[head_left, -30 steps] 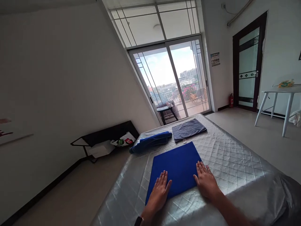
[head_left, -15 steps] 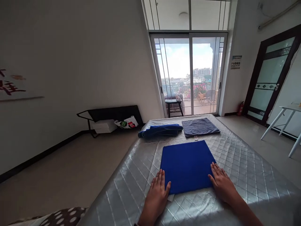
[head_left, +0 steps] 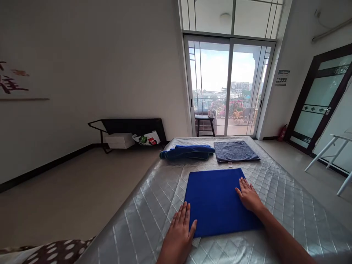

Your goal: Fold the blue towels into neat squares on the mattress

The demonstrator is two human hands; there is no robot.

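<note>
A folded bright-blue cloth (head_left: 216, 201) lies flat and square in front of me on a silver quilted mattress (head_left: 148, 209). My left hand (head_left: 178, 227) rests at its lower left edge, fingers stretched forward and thumb apart on the cloth. Along the right edge, nearer the far corner, lies my right hand (head_left: 249, 194), palm down with fingers extended. Neither hand grips anything. Beyond the cloth are a loosely folded dark-blue towel (head_left: 187, 152) and, to its right, a flat grey-blue towel (head_left: 235, 151).
A black bench-like frame (head_left: 132, 126) stands by the left wall, with a white box (head_left: 119, 140) and a printed bag (head_left: 147, 139) by it. Sliding glass doors (head_left: 229, 88) are behind the mattress. A white-legged table (head_left: 334, 150) is at right. Brown dotted fabric (head_left: 59, 252) shows lower left.
My right hand has slid forward along the cloth's right edge toward its far corner. My left hand stays at the left edge. The view has shifted slightly.
</note>
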